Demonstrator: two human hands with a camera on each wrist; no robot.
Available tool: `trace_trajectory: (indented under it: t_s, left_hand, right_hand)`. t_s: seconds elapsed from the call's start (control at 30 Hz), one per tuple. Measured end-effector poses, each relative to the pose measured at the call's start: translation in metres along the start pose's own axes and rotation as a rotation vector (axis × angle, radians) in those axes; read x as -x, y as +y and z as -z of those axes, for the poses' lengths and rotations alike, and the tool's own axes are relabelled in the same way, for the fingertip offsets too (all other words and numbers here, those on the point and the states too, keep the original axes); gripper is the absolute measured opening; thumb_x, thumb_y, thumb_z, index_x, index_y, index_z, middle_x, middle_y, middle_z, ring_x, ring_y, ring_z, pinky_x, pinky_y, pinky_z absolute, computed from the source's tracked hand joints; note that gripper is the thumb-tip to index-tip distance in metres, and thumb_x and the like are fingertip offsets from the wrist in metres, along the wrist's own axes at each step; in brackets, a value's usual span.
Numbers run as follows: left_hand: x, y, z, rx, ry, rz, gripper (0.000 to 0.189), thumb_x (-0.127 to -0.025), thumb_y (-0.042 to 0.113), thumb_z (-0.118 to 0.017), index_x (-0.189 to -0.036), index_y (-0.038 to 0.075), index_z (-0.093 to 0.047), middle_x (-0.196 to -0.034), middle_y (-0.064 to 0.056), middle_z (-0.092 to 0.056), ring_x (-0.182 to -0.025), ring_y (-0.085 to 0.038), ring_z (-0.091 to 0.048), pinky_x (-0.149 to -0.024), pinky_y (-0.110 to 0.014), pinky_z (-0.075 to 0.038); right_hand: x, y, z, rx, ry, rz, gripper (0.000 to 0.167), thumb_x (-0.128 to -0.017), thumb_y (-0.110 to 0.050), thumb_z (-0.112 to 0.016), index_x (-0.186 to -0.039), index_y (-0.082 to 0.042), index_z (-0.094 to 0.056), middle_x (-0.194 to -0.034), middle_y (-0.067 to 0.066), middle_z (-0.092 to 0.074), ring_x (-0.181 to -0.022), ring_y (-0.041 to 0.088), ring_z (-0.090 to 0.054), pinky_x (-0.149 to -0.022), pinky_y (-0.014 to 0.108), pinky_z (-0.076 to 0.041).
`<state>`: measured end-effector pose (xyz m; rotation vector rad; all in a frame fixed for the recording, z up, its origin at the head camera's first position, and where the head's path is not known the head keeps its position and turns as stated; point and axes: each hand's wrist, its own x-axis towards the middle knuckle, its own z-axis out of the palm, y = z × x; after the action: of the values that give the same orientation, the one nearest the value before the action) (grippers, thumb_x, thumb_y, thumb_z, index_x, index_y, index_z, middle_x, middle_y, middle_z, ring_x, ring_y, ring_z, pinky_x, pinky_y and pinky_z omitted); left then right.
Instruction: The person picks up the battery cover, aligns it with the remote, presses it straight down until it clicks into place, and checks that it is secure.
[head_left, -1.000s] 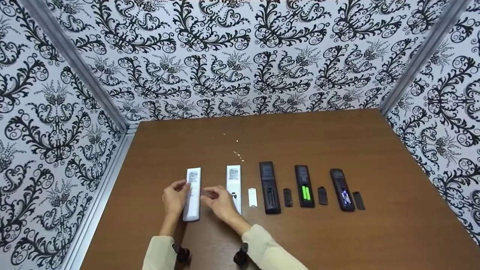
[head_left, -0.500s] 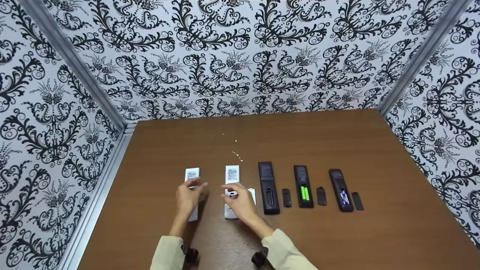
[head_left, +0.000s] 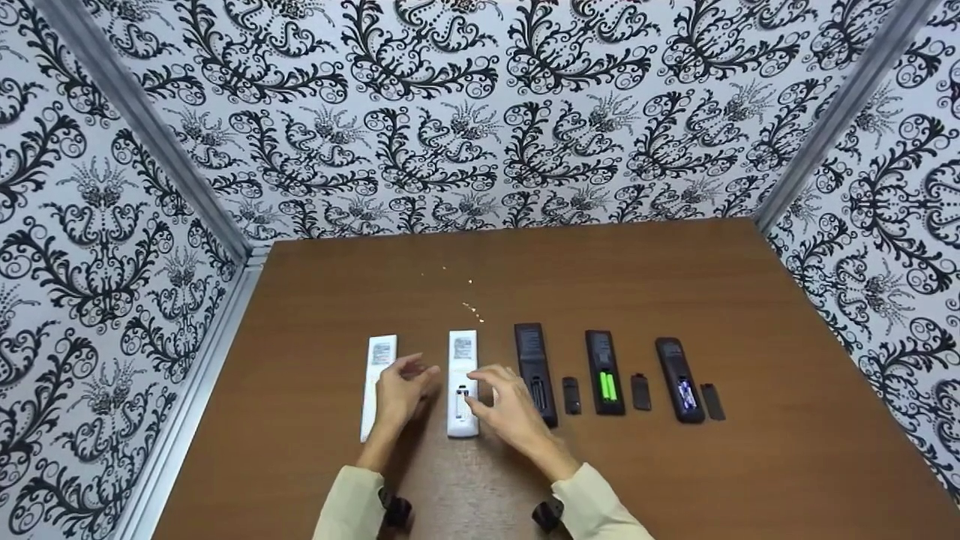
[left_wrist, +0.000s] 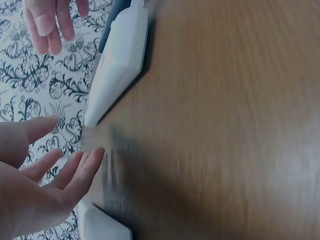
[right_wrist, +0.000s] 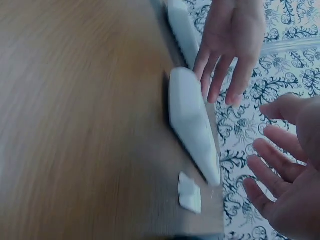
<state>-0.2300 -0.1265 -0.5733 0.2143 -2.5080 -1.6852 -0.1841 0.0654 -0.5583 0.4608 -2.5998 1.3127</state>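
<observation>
A white remote control [head_left: 463, 352] lies face down between my two hands, its battery slot uncovered. My left hand [head_left: 401, 394] hovers left of it, fingers loosely bent and holding nothing. Over the remote's right edge is my right hand [head_left: 511, 409], thumb and fingers apart with nothing between them. Another white remote [head_left: 381, 352] lies to the left, partly behind my left hand. In the right wrist view a small white battery cover [right_wrist: 189, 194] rests on the table beside the middle remote; in the head view my right hand hides it.
To the right lie a black remote [head_left: 529, 341] with an uncovered slot, one with green batteries [head_left: 607, 387], and one with blue-purple batteries [head_left: 687, 394]. Black covers [head_left: 571, 396] lie beside them. Small bright specks [head_left: 472, 308] dot the wooden table [head_left: 637, 285]. Patterned walls enclose it.
Both hands have moved right, from the leftmost white remote to the middle white one. The left hand has let go of the leftmost remote. The remotes stay where they lay.
</observation>
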Motion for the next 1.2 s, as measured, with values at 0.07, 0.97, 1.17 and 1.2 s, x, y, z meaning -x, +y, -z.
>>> trace_trajectory:
  t_s: [0.07,0.97,1.17,1.2]
  left_hand:
    - [0.000,0.001,-0.003,-0.009,-0.006,0.012,0.042,-0.085,0.011,-0.080,-0.120,-0.007,-0.067,-0.104,-0.025,-0.073,-0.092,-0.032,-0.072,-0.069,-0.029,-0.060]
    - [-0.012,0.023,-0.042,-0.295,-0.098,0.075,0.048,-0.078,0.023,-0.086,-0.115,-0.002,-0.070,-0.102,-0.016,-0.074,-0.094,-0.029,-0.068,-0.084,-0.042,-0.055]
    - [-0.008,0.028,-0.045,-0.318,-0.119,0.005,0.052,-0.071,0.014,-0.090,-0.113,-0.008,-0.068,-0.103,-0.023,-0.073,-0.097,-0.036,-0.069,-0.087,-0.045,-0.056]
    - [-0.008,0.028,-0.045,-0.317,-0.116,0.000,0.051,-0.071,0.013,-0.090,-0.112,-0.008,-0.068,-0.101,-0.023,-0.073,-0.096,-0.036,-0.068,-0.086,-0.045,-0.056]
  right_hand:
    - [0.003,0.002,0.002,0.046,0.006,0.029,0.033,-0.084,-0.015,-0.079,-0.115,-0.006,-0.072,-0.117,0.005,-0.070,-0.113,0.026,-0.061,-0.105,0.059,-0.043]
    - [0.016,0.036,0.012,0.387,-0.018,0.130,0.037,-0.077,-0.019,-0.086,-0.110,-0.007,-0.076,-0.119,0.005,-0.071,-0.112,0.023,-0.064,-0.102,0.042,-0.049]
    - [0.016,0.042,0.010,0.523,-0.049,0.227,0.035,-0.075,-0.021,-0.086,-0.106,-0.007,-0.076,-0.118,0.006,-0.071,-0.115,0.024,-0.064,-0.112,0.048,-0.043]
    - [0.015,0.042,0.010,0.534,-0.044,0.246,0.035,-0.075,-0.021,-0.086,-0.105,-0.007,-0.076,-0.117,0.006,-0.072,-0.115,0.024,-0.064,-0.112,0.048,-0.043]
